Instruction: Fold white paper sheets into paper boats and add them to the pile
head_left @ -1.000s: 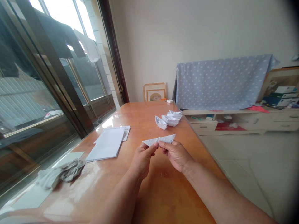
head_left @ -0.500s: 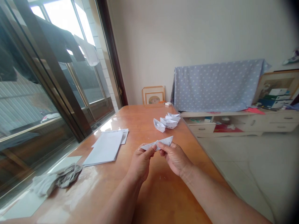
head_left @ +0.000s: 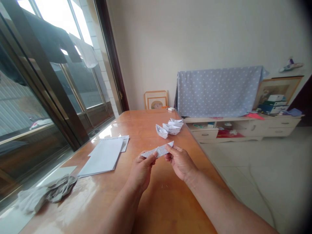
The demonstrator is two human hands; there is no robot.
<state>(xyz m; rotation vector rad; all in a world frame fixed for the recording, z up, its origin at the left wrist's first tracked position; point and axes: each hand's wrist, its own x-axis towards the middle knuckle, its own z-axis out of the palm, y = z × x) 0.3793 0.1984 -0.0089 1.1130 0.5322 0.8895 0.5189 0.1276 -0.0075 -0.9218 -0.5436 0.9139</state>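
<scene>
Between my two hands is a folded paper boat (head_left: 160, 151), flattened, with pointed ends and faint printed lines on it. My left hand (head_left: 142, 169) pinches its left part, thumb on the near face. At the right end, my right hand (head_left: 180, 161) grips it the same way, thumb on top and fingers curled behind. The boat is held above the table, tilted up to the right. Beyond it stand several finished paper boats (head_left: 172, 127), clustered near the table's right edge.
A stack of white paper sheets (head_left: 102, 157) lies on the wooden table (head_left: 156, 208) at the left. Nearer me is a crumpled grey cloth (head_left: 60, 188). A small white box (head_left: 171, 109) sits at the far end. A low cabinet (head_left: 243, 130) stands along the wall.
My thumbs have moved farther apart along the paper boat, the right one toward its right tip. The view has turned slightly to the right.
</scene>
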